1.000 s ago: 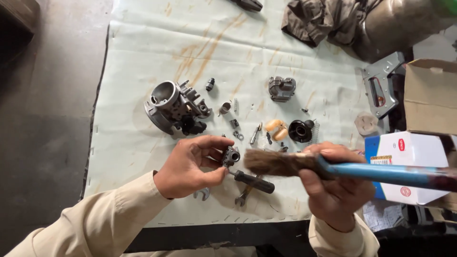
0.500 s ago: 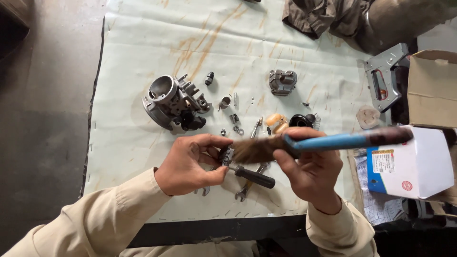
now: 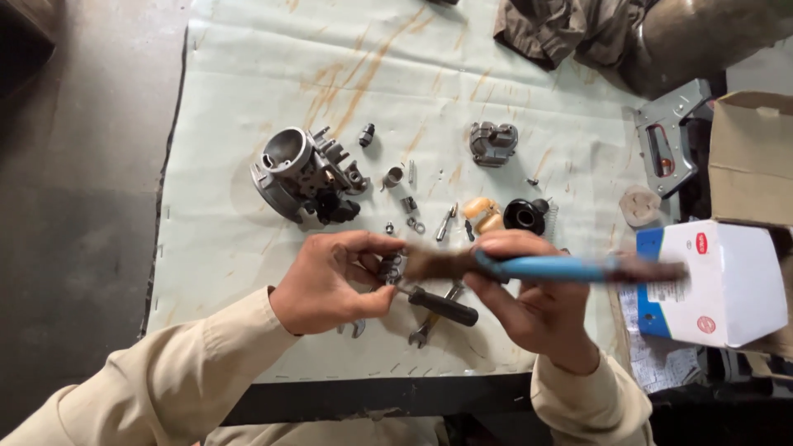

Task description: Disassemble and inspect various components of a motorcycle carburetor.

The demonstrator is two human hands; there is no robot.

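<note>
Left hand: your left hand (image 3: 330, 281) pinches a small metal part (image 3: 391, 266) between thumb and fingertips, above the near edge of the table.
Right hand: your right hand (image 3: 529, 306) is closed around the blue handle of a brush (image 3: 537, 266); the bristles touch the small metal part.
Small metal part: dark grey, compact and irregular in shape; one piece. Its finer detail is too blurred to tell.
Brush: one, long and slim, with a smooth blue handle, a dark worn far end and a tuft of brown bristles, blurred.
Table cover: one pale sheet (image 3: 248, 124) of cloth or paper, matte, streaked with rust-coloured stains.
Carburettor body: one cast grey metal housing (image 3: 301, 175) with a round bore, lying well apart from your hands, on the far left.
Cover piece: one small grey cast part (image 3: 493, 142), far centre.
Screwdriver: one, with a black ribbed handle (image 3: 442, 306), lying just beneath your hands.
Spanners: two small flat metal wrenches (image 3: 434, 318), beside the screwdriver.
Black round cap: one (image 3: 524, 215), next to one tan plastic float (image 3: 483, 213).
Loose hardware: several small screws and jets (image 3: 410, 208), scattered mid-sheet.
Box: one white and blue carton (image 3: 719, 281), at your right.
</note>
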